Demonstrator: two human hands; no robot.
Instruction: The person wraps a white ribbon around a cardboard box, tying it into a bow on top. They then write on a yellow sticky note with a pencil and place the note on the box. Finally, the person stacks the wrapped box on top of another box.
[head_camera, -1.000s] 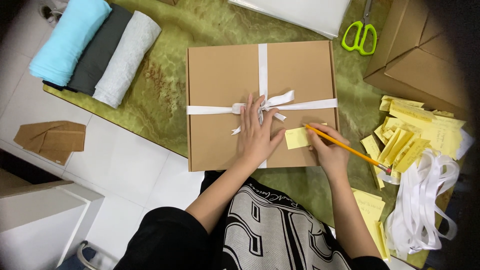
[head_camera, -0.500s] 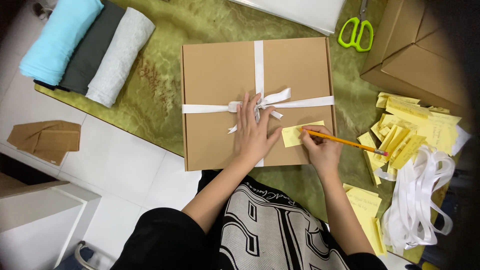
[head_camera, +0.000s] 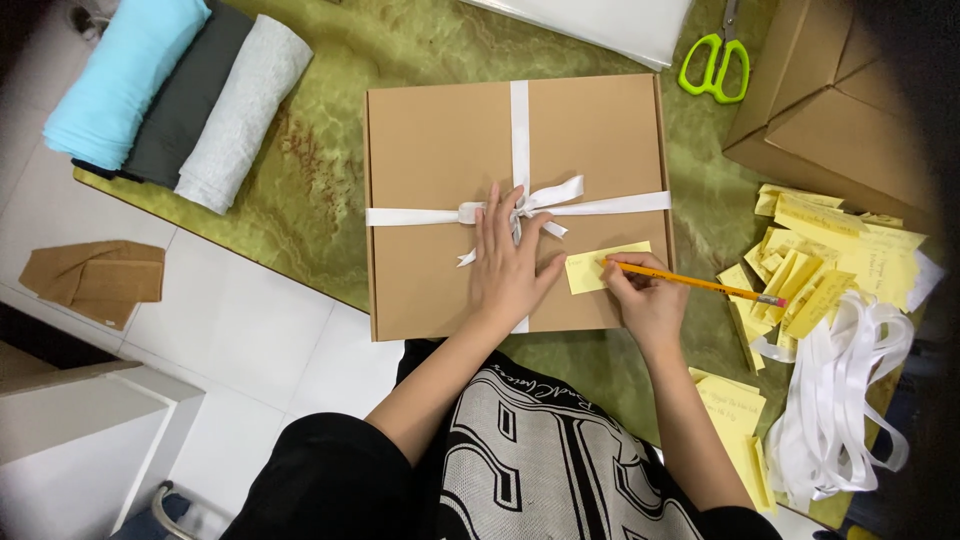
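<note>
So the right hand (head_camera: 650, 300) is pinched around a yellow pencil (head_camera: 695, 283), tip down on a yellow sticky note (head_camera: 600, 268) stuck near the right edge of the cardboard box (head_camera: 440, 200). There might be some writing on the note already, but it's too small to tell. The left hand (head_camera: 510, 265) lies flat and open on the lid just left of the note, fingers touching the white ribbon bow (head_camera: 525, 203). Off to the right there's a heap of more yellow notes (head_camera: 830, 265) and loose white ribbon (head_camera: 840, 400). Green scissors (head_camera: 715, 60) sit up top, and rolled fabrics (head_camera: 180, 90) lie far left on the green table (head_camera: 330, 170).
</note>
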